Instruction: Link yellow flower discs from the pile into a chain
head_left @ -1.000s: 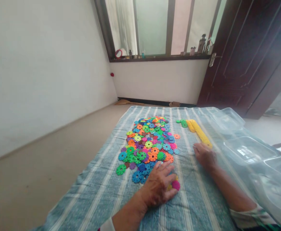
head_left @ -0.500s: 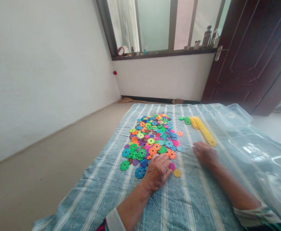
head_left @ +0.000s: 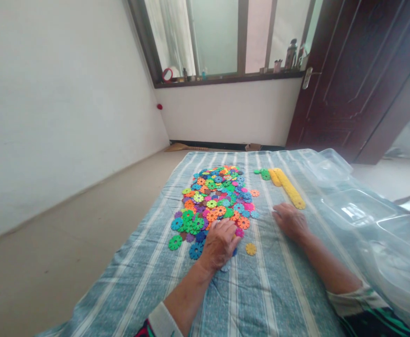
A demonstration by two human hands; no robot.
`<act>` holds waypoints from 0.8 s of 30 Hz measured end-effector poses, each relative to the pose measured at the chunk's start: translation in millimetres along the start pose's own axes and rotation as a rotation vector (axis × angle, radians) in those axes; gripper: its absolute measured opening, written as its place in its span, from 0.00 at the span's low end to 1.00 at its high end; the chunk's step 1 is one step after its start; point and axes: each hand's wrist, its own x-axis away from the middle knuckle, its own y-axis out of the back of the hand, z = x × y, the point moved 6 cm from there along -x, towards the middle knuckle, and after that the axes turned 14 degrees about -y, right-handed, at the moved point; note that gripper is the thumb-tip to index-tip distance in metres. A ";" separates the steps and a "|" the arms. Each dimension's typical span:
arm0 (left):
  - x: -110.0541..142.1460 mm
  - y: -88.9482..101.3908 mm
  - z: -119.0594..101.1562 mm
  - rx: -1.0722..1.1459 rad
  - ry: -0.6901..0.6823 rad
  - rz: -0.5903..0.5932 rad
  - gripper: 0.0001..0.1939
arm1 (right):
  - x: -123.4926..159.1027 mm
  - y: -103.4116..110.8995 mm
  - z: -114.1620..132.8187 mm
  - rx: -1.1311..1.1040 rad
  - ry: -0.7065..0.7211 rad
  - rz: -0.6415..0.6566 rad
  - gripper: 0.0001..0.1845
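Observation:
My left hand [head_left: 219, 241] lies palm down on the near edge of a pile of colourful notched plastic discs [head_left: 212, 204], its fingers somewhat apart over several of them. A pink disc [head_left: 239, 232] shows beside its fingers, and a yellow disc [head_left: 250, 249] lies alone on the cloth to its right. My right hand [head_left: 291, 222] rests on the cloth with its fingers curled together; anything inside them is hidden. Just beyond it runs a long row of overlapping yellow discs [head_left: 291, 189], next to a shorter yellow row [head_left: 274, 177] and a few green discs [head_left: 265, 174].
A blue-and-white striped cloth [head_left: 148, 281] covers the table. Along the right side stand clear plastic boxes [head_left: 359, 206]. Past the far edge are a wall with a windowsill [head_left: 226, 80] of small items and a dark red door [head_left: 345, 93].
My left hand has moved slightly away from me across the near discs, uncovering the single yellow disc. My right hand stays near the yellow row. The camera view has shifted a little.

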 end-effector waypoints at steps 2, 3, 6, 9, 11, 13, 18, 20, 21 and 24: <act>-1.3 1.3 1.3 -0.016 0.006 -0.002 0.09 | -0.2 0.5 0.0 -0.011 -0.011 0.003 0.12; -1.8 1.5 2.1 -0.023 0.011 0.002 0.08 | -0.4 0.7 -0.1 -0.016 -0.015 0.004 0.12; -2.1 -0.2 5.9 -0.045 0.032 0.019 0.09 | -1.2 0.1 -0.3 -0.028 -0.014 0.015 0.12; -2.0 -2.9 11.2 -0.056 0.044 0.010 0.10 | -2.4 -1.3 -0.9 -0.043 -0.012 0.028 0.11; -2.5 -4.2 15.0 -0.056 0.042 -0.003 0.09 | -3.1 -1.7 -1.1 -0.054 -0.010 0.028 0.11; -3.5 -4.6 18.6 -0.056 0.041 -0.014 0.09 | -3.4 -1.5 -0.8 -0.062 -0.004 0.024 0.11; -7.9 -3.7 25.7 -0.085 0.056 -0.006 0.09 | -2.8 0.8 0.1 -0.061 -0.002 0.022 0.11; -10.1 -4.2 27.8 -0.103 0.061 0.015 0.09 | -2.4 1.5 0.4 -0.060 0.001 0.025 0.11; -11.5 -4.5 28.8 -0.110 0.061 0.021 0.08 | -2.3 1.8 0.4 -0.061 0.002 0.025 0.11; -15.7 -4.6 32.2 -0.124 0.067 0.015 0.08 | -2.2 2.2 0.1 -0.066 0.002 0.020 0.10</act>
